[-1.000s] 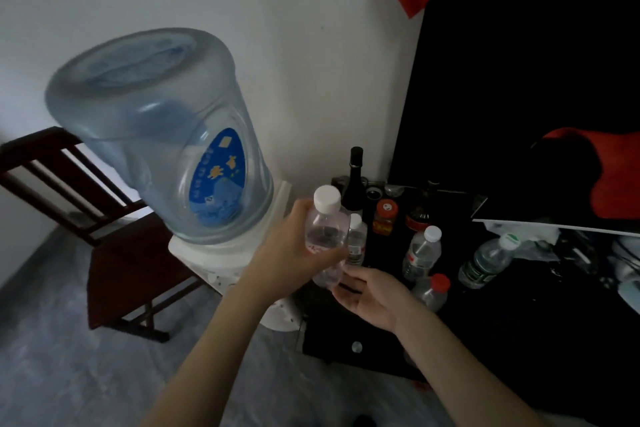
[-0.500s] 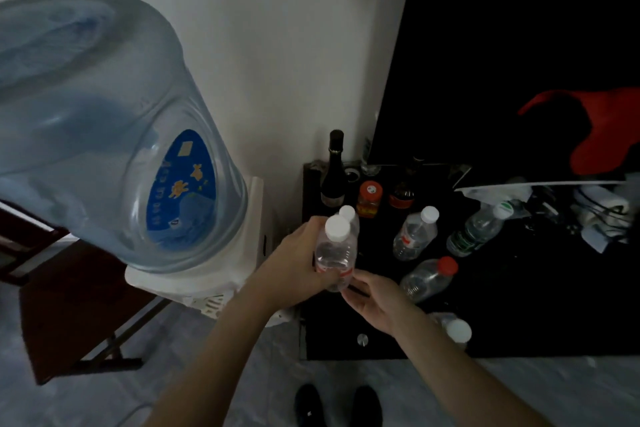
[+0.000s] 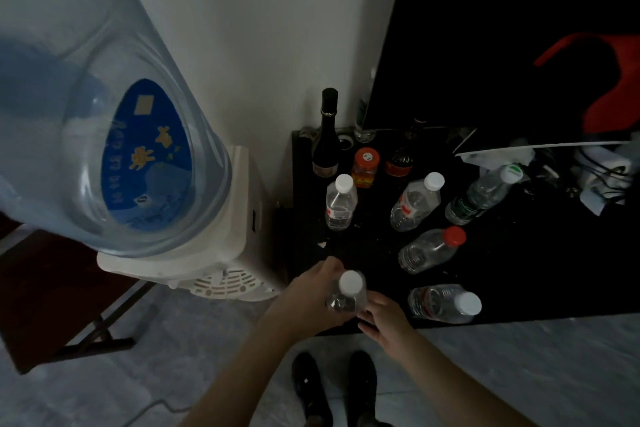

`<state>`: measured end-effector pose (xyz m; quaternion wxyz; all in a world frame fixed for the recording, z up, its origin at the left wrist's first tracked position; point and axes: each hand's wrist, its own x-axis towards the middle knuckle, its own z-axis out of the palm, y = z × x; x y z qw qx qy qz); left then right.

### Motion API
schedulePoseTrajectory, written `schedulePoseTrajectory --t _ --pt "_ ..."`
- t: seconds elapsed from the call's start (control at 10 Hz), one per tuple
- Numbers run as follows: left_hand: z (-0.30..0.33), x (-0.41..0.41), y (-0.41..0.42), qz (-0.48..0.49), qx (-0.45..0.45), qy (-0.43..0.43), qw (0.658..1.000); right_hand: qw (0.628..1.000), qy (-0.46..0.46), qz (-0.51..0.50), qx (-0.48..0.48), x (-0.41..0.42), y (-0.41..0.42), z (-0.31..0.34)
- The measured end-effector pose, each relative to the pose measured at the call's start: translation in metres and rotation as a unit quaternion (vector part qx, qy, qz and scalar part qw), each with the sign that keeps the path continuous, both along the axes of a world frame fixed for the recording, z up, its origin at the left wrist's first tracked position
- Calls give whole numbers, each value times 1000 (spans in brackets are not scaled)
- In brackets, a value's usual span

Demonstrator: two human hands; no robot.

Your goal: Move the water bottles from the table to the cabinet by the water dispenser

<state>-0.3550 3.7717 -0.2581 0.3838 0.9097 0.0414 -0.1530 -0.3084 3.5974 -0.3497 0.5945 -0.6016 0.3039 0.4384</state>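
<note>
— Bottle [image 3: 347,295] in hand: where is it, and who has it?

— Left hand [image 3: 311,298] is wrapped round its body at the near edge of the black cabinet [image 3: 540,274]. Right hand [image 3: 384,317], fingers loose, touches it low on the other side.

— Which way does it point?

— Upright, long axis vertical, white cap toward the camera.

— Risk?

— I'd judge it could be set half off the edge and tip, or knock the lying bottle [image 3: 445,303] just right of the right hand.

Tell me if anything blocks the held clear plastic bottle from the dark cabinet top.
Nothing visible does. The left hand grips the clear white-capped plastic bottle over a bare front-left corner of the dark cabinet top; the other bottles stand farther back and right.
</note>
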Motion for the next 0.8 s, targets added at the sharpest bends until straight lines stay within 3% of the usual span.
schedulePoseTrajectory --t 0.6,0.7,0.8 --pt "-45 -18 -22 60 -52 25 997 997 -28 -2 -69 10 -2 -2" --pt "-44 -19 -22 77 -68 44 994 996 -77 -26 -31 22 2 17" --pt "-40 -23 -19 92 -94 52 990 980 -183 -36 -72 24 4 41"
